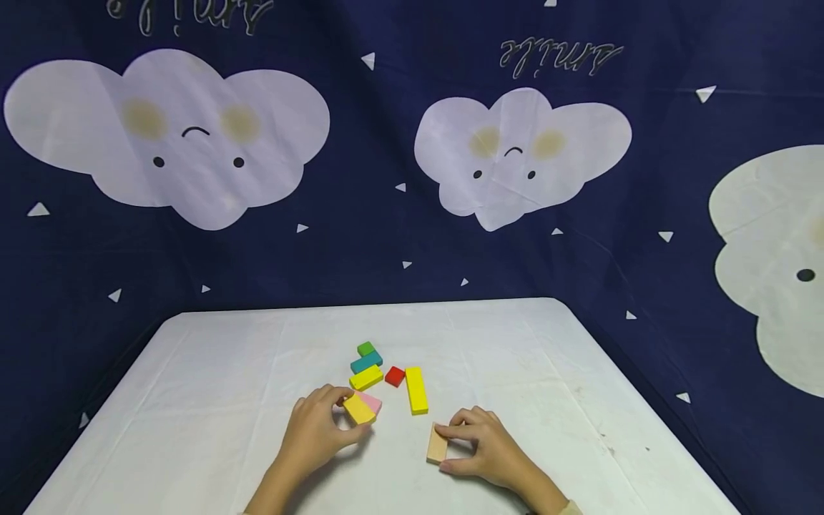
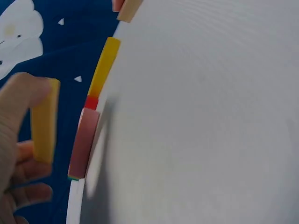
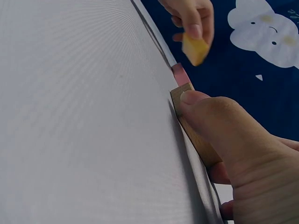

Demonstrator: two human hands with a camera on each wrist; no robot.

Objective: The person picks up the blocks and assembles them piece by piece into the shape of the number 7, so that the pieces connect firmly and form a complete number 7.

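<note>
My left hand (image 1: 314, 431) pinches a yellow-orange block (image 1: 359, 410) between thumb and fingers. In the left wrist view this block (image 2: 45, 121) is held up off the table. Just behind it in the head view lies a pink block (image 1: 371, 401), partly hidden. On the right, my right hand (image 1: 487, 447) has thumb and fingers on opposite ends of a plain wooden block (image 1: 436, 445). The right wrist view shows the thumb pressed on that block (image 3: 201, 144), which sits at the table surface.
Beyond the hands lie a long yellow block (image 1: 416, 390), a red block (image 1: 395, 376), a shorter yellow block (image 1: 366, 378), a teal block (image 1: 366, 362) and a green block (image 1: 365, 348). A white cloth covers the table (image 1: 212, 400); a dark blue cloud-print curtain (image 1: 360, 157) hangs behind.
</note>
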